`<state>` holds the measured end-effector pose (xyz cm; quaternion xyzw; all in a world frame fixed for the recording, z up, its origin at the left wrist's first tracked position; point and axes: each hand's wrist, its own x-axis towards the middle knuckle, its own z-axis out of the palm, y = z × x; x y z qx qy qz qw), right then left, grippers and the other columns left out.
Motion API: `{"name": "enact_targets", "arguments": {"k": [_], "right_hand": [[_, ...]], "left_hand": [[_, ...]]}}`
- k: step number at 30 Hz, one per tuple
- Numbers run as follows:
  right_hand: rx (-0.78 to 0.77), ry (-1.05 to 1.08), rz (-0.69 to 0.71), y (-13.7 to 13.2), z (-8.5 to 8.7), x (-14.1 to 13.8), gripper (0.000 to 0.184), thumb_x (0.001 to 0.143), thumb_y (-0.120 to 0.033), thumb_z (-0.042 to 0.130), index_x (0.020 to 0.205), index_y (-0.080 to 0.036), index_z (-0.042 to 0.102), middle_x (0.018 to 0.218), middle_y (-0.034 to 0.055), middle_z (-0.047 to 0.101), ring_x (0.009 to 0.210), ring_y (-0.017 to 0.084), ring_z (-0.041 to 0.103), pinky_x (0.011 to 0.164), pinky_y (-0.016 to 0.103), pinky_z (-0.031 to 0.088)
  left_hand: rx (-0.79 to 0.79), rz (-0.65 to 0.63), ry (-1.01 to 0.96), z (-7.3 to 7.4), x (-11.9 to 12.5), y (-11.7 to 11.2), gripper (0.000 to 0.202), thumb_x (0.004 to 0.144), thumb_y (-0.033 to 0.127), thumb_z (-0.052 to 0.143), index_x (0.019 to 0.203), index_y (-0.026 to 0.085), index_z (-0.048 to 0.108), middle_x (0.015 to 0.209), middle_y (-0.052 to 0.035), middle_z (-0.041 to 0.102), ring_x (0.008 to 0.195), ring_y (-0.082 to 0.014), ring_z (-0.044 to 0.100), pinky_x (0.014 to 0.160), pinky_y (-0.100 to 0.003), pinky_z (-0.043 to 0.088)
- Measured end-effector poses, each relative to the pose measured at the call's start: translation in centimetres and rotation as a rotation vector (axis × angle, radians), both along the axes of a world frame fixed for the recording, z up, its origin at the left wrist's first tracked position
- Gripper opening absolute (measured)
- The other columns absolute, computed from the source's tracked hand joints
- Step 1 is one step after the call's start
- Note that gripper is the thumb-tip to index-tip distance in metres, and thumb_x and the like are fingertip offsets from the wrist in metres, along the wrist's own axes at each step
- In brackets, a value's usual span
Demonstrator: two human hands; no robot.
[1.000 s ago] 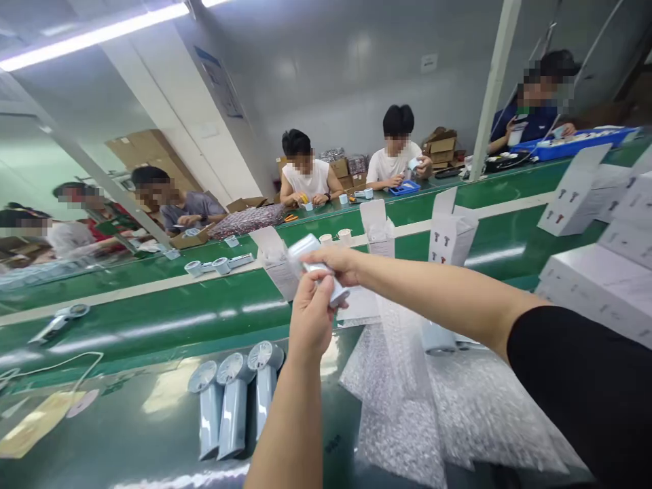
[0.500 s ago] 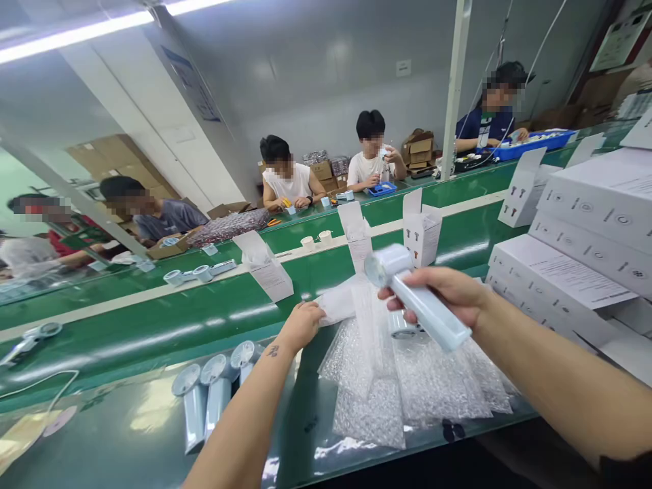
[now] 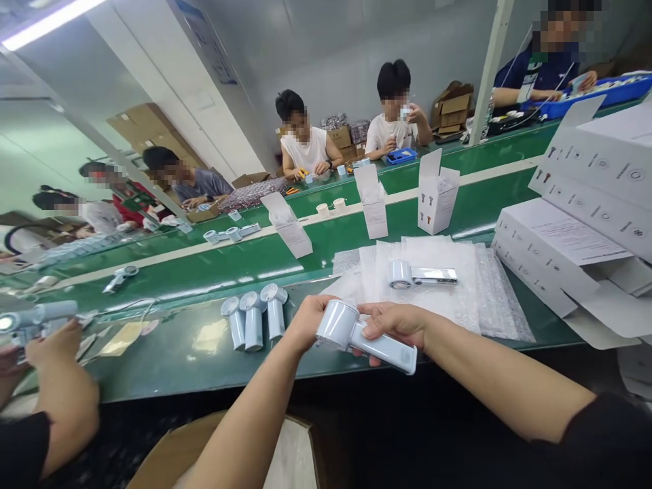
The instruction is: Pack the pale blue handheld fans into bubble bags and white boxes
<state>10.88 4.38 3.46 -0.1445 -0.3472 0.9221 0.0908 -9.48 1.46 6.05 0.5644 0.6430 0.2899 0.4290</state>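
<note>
Hands [image 3: 305, 324] [image 3: 397, 324] hold blue handheld fan [image 3: 379, 351] btwn them.

Green belt tabletop [image 3: 168, 370], 12 o'clock straight ahead, three pale-blue handheld fans [image 3: 253, 320] side by side at 11 o'clock, white cable [image 3: 122, 309] at 10 o'clock, bubble-wrap sheets [image 3: 438, 288] spread flat at 1 o'clock, open white cartons [image 3: 437, 200] upright beyond them, stacked white boxes [image 3: 565, 238] at 2 o'clock
</note>
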Motion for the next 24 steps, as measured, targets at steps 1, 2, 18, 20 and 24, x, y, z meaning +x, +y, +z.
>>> {"name": "enact_targets", "arguments": {"k": [1, 2, 18, 20, 24], "right_hand": [[0.017, -0.022, -0.002, 0.1, -0.1, 0.0, 0.066, 0.055, -0.020, 0.084, 0.113, -0.013, 0.053, 0.094, 0.0089, 0.065, 0.081, 0.021, 0.067, 0.058, 0.027, 0.056], [0.041, -0.064, -0.020, 0.1, -0.1, 0.1, 0.061, 0.055, -0.020, 0.083, 0.109, -0.012, 0.055, 0.091, 0.0081, 0.066, 0.079, 0.020, 0.067, 0.057, 0.027, 0.056], [0.172, -0.386, -0.530, -1.3, 0.7, 0.9, 0.063, 0.057, -0.011, 0.079, 0.109, -0.021, 0.045, 0.085, -0.0006, 0.059, 0.065, 0.016, 0.063, 0.055, 0.032, 0.056], [0.146, -0.363, -0.499, -1.2, 0.7, 0.6, 0.058, 0.061, -0.011, 0.077, 0.109, -0.020, 0.046, 0.082, 0.0004, 0.060, 0.062, 0.017, 0.064, 0.053, 0.034, 0.057], [0.041, -0.390, -0.436, 0.0, 0.9, 0.2, 0.035, 0.073, -0.008, 0.065, 0.100, -0.017, 0.045, 0.073, 0.0020, 0.062, 0.057, 0.018, 0.065, 0.049, 0.033, 0.057]], "left_hand": [[-0.030, 0.003, -0.103, 0.2, -0.2, -0.1, 0.031, 0.057, 0.039, 0.071, 0.075, 0.014, 0.072, 0.071, -0.0068, 0.070, 0.065, -0.0209, 0.061, 0.060, -0.030, 0.047], [-0.040, 0.017, -0.179, 0.5, -0.4, -0.3, 0.037, 0.057, 0.042, 0.073, 0.079, 0.013, 0.073, 0.073, -0.0077, 0.070, 0.064, -0.0199, 0.061, 0.060, -0.030, 0.048], [0.767, 0.272, 0.834, -4.4, 3.7, -5.4, 0.028, 0.092, 0.022, 0.039, 0.097, 0.017, 0.066, 0.084, -0.0118, 0.069, 0.082, -0.0218, 0.066, 0.078, -0.032, 0.053], [0.758, 0.277, 0.779, -4.6, 5.0, -5.8, 0.026, 0.090, 0.025, 0.042, 0.098, 0.019, 0.067, 0.084, -0.0114, 0.069, 0.080, -0.0218, 0.067, 0.079, -0.032, 0.053], [0.699, 0.164, 0.640, -3.6, 6.7, -6.4, 0.025, 0.087, 0.027, 0.046, 0.098, 0.019, 0.067, 0.080, -0.0111, 0.069, 0.076, -0.0228, 0.066, 0.075, -0.034, 0.052]]}}
